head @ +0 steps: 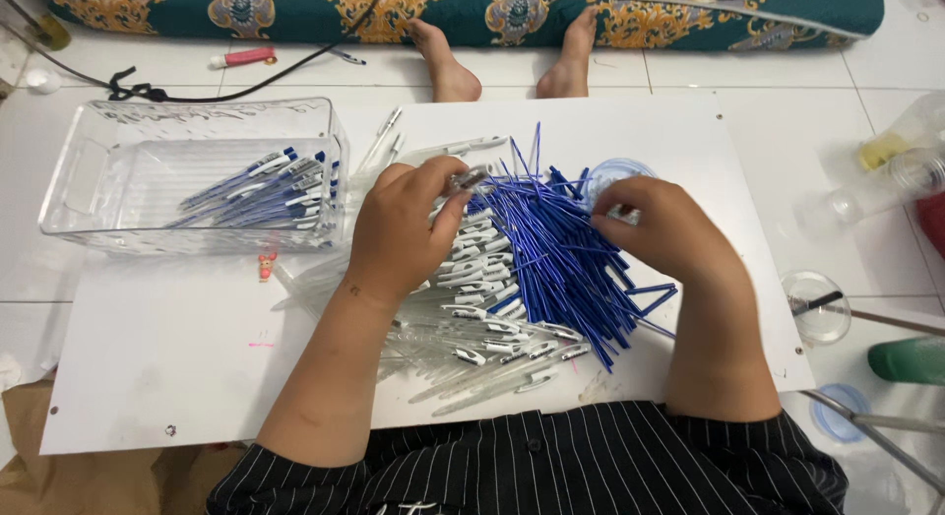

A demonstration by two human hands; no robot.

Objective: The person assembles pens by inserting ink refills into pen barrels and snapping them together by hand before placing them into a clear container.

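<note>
Both hands forward, left [399, 229] fingers pinched, right [658, 225] curled.

Left hand [399, 229] pinching pen barrel [471, 177]; right hand [661, 225] over refills [551, 249].

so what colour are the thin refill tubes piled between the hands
Blue: the refill tubes are a bright blue, seen clearly in the head view.

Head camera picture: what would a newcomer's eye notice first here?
First comes the heap of blue refills in the middle of the white board, lying beside a pile of clear pen barrels. The left hand pinches a pen part above the barrels, and the right hand rests on the refills. At the far left, a clear plastic bin holds finished blue pens.
</note>
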